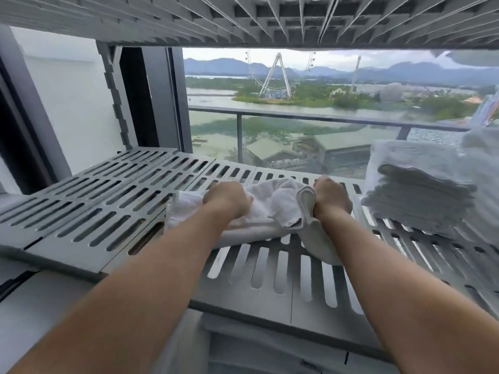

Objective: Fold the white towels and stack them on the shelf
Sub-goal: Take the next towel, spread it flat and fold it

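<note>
A crumpled white towel [272,203] lies on the grey slotted shelf [108,201], near its middle. My left hand [226,199] grips the towel's left part with curled fingers. My right hand [330,198] grips its right part, and a hemmed corner hangs down over the wrist side towards the shelf's front. A stack of folded white towels [415,195] sits on the same shelf to the right, close to my right hand but apart from it.
Another slotted shelf [243,20] hangs low overhead. A grey shelf post [116,98] stands at the back left. Behind the shelf is a window onto a balcony railing [297,114]. More white cloth [480,157] lies at the far right edge.
</note>
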`<state>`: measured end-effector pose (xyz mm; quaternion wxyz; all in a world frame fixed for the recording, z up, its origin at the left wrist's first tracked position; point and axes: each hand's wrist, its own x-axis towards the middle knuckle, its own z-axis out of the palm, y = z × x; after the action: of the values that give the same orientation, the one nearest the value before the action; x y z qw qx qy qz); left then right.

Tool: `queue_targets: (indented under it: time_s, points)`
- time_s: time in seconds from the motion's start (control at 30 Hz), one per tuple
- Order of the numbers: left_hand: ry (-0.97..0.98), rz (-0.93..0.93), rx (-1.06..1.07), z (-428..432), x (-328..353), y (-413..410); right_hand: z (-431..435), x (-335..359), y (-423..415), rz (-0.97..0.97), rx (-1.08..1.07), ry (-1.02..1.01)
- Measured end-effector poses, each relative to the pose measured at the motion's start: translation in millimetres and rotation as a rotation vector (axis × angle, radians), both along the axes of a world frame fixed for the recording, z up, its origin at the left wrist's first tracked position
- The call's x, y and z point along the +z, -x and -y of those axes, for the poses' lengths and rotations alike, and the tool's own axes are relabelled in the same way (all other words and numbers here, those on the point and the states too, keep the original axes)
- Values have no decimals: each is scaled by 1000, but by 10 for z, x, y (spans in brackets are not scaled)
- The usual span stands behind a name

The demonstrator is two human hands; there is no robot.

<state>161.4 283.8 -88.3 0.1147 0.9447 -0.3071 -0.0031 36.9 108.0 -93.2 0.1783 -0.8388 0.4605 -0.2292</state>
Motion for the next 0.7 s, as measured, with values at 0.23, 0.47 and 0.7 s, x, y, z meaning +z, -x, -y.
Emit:
queue_targets:
  time_s: [0.23, 0.47, 0.7]
  points:
    - [-33, -79, -336, -15, -271, -26, -258, 204, 62, 132, -79, 151]
    - [-35, -42, -515, -146, -313, -372, -1071, 710, -149, -232, 227, 152]
    - [-71, 28, -633, -330, -365, -478, -1329, 248, -76, -604, 137, 120]
